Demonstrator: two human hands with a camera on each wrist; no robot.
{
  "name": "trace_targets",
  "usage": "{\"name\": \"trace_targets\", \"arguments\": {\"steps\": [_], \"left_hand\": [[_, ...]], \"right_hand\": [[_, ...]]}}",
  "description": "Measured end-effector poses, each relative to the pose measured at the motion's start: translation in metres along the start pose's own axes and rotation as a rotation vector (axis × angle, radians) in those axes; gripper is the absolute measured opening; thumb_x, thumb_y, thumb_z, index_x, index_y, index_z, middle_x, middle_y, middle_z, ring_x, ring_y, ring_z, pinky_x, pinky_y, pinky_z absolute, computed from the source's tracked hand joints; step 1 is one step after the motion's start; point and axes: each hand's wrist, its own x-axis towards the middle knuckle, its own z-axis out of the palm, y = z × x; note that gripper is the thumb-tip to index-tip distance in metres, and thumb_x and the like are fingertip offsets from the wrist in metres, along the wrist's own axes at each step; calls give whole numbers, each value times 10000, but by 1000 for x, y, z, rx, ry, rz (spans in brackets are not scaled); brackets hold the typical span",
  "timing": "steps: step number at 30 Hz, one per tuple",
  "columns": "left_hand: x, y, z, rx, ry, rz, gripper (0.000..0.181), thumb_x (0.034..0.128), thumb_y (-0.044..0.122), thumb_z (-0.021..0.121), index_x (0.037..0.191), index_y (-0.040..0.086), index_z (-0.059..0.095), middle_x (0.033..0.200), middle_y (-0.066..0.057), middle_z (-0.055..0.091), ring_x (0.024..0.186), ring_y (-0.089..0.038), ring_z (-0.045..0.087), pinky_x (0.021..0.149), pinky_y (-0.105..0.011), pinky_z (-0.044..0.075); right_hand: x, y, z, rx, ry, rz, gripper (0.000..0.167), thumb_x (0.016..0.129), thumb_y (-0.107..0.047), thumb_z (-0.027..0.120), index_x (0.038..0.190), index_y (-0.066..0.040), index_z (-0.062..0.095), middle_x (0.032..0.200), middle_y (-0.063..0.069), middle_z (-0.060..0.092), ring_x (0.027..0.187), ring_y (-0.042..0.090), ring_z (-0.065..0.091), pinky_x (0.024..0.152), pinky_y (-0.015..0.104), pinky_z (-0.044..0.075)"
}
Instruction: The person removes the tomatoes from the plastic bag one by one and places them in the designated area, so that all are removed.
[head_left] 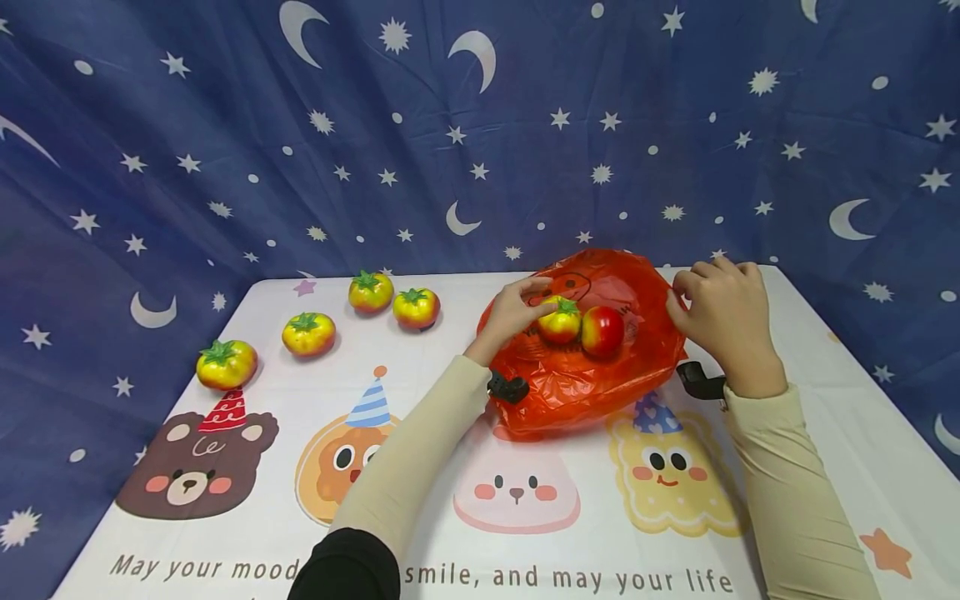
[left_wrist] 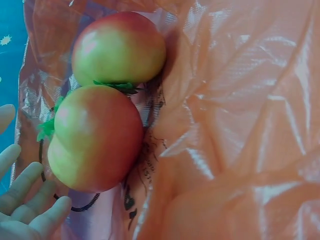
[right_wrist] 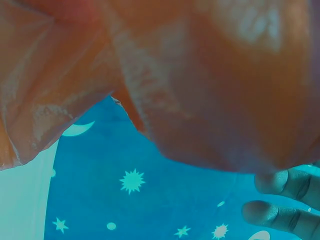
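Note:
A red plastic bag lies spread on the table with two yellow-and-red fruits on it, tomato-like or persimmon-like. One fruit has its green leafy top facing up; the other fruit touches it on the right. My left hand is over the bag's left side, fingers loosely extended beside the nearer fruit. In the left wrist view these fingers stand apart from the fruit. My right hand pinches the bag's right edge; part of that grip is hidden by the bag in the right wrist view.
Several similar fruits stand on the left of the table, including one at the left edge and another near the back. The white tablecloth carries printed cartoon figures. A blue curtain with stars and moons hangs behind.

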Motion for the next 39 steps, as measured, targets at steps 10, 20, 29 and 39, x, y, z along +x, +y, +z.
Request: {"name": "trace_targets", "arguments": {"steps": [10, 20, 29, 39], "left_hand": [[1, -12, 4, 33, -5, -49, 451, 857, 121, 678, 1291, 70, 568, 1331, -105, 561, 1188, -261, 540, 958, -345, 501], [2, -19, 5, 45, -21, -55, 422, 880, 54, 628, 1297, 72, 558, 1316, -117, 571, 1178, -254, 549, 908, -320, 535], [2, -19, 6, 47, -14, -45, 389, 872, 33, 633, 1257, 54, 584, 1273, -115, 595, 1099, -263, 579, 817, -272, 555], [1, -18, 6, 50, -23, -65, 384, 861, 39, 647, 1241, 71, 600, 1255, -106, 602, 1133, -256, 572, 851, -292, 548]], "right_hand": [[-1, 0, 0, 3, 6, -3, 138, 747, -97, 615, 722, 23, 677, 677, 202, 645, 658, 347, 511, 651, 510, 444], [-1, 1, 0, 3, 7, -3, 134, 748, -96, 619, 724, 22, 679, 683, 204, 650, 658, 351, 516, 650, 510, 444], [0, 2, 0, 5, 11, -8, 137, 748, -100, 623, 726, 23, 681, 683, 206, 651, 652, 350, 514, 648, 514, 443], [0, 2, 0, 14, 21, -11, 133, 750, -97, 628, 718, 23, 677, 662, 200, 641, 646, 343, 508, 647, 509, 437]]}}
